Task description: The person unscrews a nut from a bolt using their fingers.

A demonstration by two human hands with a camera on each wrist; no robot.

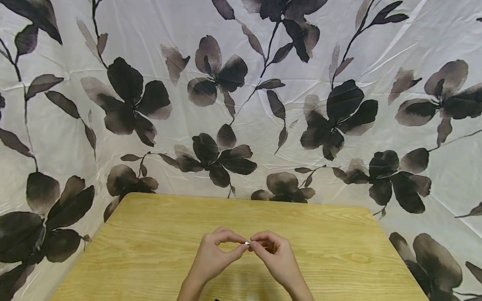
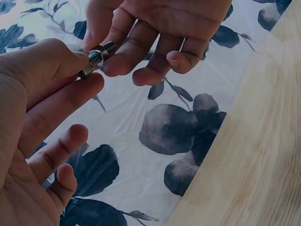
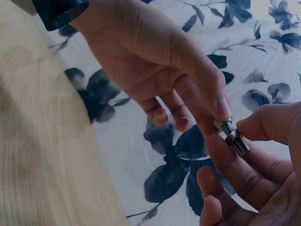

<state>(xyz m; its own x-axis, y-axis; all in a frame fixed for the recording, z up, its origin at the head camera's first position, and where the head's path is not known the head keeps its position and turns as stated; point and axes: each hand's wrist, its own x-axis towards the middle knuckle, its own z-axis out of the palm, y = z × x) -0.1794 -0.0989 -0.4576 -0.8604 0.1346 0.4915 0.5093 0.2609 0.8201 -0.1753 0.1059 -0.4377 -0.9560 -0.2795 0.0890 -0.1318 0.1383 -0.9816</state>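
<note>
In front of me, over the table, both hands meet at a small metal bolt (image 1: 247, 243). My left hand (image 1: 214, 256) pinches its head end between thumb and index finger. From the other side, my right hand (image 1: 278, 257) holds a nut (image 3: 231, 136) on the shank with thumb and index finger. Bare thread of the bolt (image 2: 95, 57) shows between the head and the nut in the left wrist view. The threaded tip sticks out past the nut, toward the right palm. Fingertips hide part of the head and of the nut.
A light wooden table (image 1: 158, 225) with rounded far corners lies under the hands. Behind and beside it hangs a white cloth (image 1: 271, 138) with dark flowers. A black camera housing (image 3: 63, 12) sits at the left wrist.
</note>
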